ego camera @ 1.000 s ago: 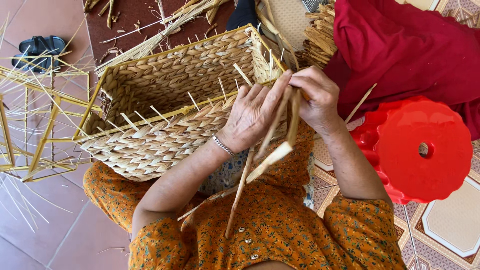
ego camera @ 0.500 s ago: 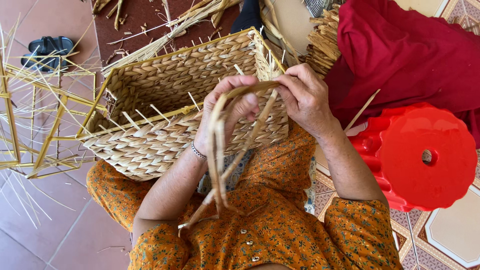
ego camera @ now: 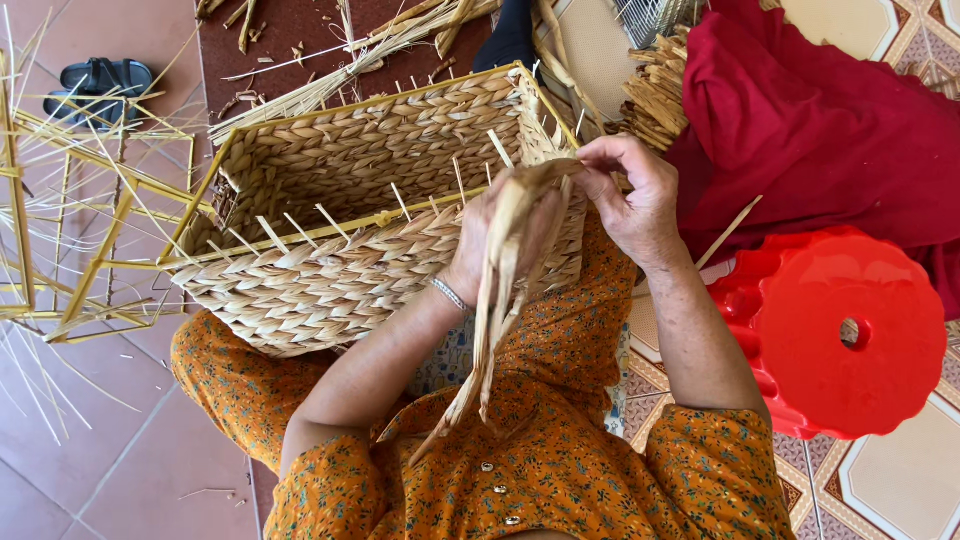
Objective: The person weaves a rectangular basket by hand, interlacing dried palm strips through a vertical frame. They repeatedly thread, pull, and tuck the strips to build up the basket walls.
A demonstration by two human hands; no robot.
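Observation:
A rectangular woven straw basket [ego camera: 330,260] on a yellow wire frame rests tilted on my lap, with thin stakes sticking out along its rim. My left hand [ego camera: 492,240] presses against the basket's near right corner, and dried straw strands [ego camera: 497,300] drape over it and hang down toward my lap. My right hand [ego camera: 630,195] pinches the upper end of those strands at the basket's corner, bending them over. Both hands grip the same bundle.
A bare yellow wire frame [ego camera: 75,220] with loose stakes stands at the left. A red plastic stool [ego camera: 850,335] is at my right, red cloth [ego camera: 810,110] behind it. Loose straw [ego camera: 350,55] lies beyond the basket, black sandals [ego camera: 95,85] at far left.
The strands that stuck out stiffly below my hands have been bent over my left hand into a loop and now hang down. Both hands shifted slightly along the basket's corner.

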